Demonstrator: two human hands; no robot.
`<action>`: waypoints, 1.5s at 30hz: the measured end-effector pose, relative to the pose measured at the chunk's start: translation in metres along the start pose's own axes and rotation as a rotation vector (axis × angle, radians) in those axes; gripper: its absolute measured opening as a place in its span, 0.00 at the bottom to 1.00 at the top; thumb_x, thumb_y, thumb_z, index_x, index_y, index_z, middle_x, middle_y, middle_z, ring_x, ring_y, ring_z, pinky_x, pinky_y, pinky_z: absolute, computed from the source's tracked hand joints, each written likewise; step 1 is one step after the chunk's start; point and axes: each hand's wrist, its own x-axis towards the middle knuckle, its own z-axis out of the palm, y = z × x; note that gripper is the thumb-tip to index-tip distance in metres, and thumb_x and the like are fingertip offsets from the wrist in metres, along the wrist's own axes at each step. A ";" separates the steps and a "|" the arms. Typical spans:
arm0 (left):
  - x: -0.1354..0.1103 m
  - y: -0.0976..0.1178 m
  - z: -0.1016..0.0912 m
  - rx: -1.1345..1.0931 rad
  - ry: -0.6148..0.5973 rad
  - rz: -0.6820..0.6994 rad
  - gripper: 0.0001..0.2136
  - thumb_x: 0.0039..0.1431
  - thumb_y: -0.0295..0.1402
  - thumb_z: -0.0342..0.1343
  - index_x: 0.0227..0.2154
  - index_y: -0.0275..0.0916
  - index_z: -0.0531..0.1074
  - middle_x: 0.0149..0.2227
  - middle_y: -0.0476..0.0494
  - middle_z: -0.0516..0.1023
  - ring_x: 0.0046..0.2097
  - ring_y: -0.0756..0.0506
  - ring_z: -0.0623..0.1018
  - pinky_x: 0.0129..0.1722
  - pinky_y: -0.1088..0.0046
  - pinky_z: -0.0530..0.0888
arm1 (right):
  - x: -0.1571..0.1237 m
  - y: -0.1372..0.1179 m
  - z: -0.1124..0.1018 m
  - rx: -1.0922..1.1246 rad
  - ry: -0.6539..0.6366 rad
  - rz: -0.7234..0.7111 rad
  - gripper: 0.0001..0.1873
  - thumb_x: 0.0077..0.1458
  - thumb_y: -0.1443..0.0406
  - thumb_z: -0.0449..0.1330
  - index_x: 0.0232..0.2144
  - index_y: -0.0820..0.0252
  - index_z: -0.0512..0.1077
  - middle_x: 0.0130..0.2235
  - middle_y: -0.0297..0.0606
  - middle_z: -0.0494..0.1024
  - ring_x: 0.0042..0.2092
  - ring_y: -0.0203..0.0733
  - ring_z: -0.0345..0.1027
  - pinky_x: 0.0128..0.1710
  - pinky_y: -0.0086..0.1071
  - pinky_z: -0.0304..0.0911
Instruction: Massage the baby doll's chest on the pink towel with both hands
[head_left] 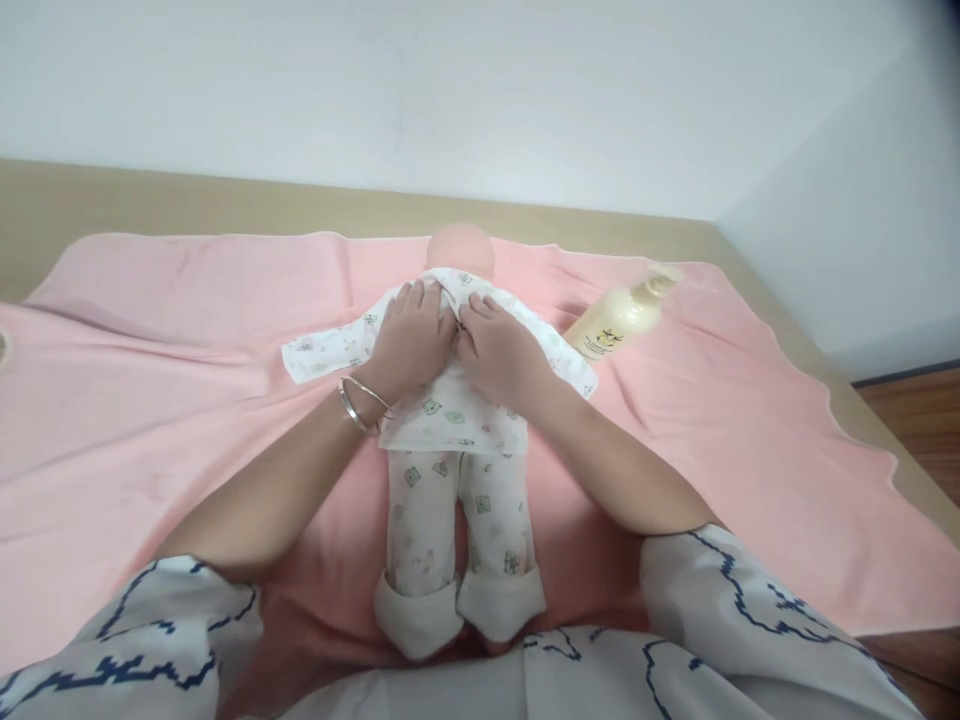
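A baby doll (457, 250) lies on its back on a pink towel (187, 340), head away from me, dressed in a white printed top (450, 415) and matching trousers (457, 520). My left hand (412, 335), with a silver bangle at the wrist, rests on the doll's chest, fingers curled at the top's front edge near the collar. Beside it, touching, my right hand (501, 350) also presses on the chest, its fingers pinched on the top's fabric at the middle.
A cream pump bottle (619, 320) lies on its side on the towel, just right of the doll's arm. The towel covers a beige surface (150, 205) against a white wall. Wood floor (919, 420) shows beyond the right edge.
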 end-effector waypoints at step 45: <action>-0.002 0.004 0.017 -0.139 0.154 -0.116 0.25 0.73 0.37 0.45 0.68 0.37 0.67 0.73 0.36 0.65 0.75 0.33 0.62 0.77 0.44 0.57 | 0.023 0.030 0.026 0.162 0.125 0.013 0.32 0.66 0.68 0.49 0.71 0.68 0.64 0.74 0.51 0.61 0.76 0.59 0.50 0.76 0.58 0.49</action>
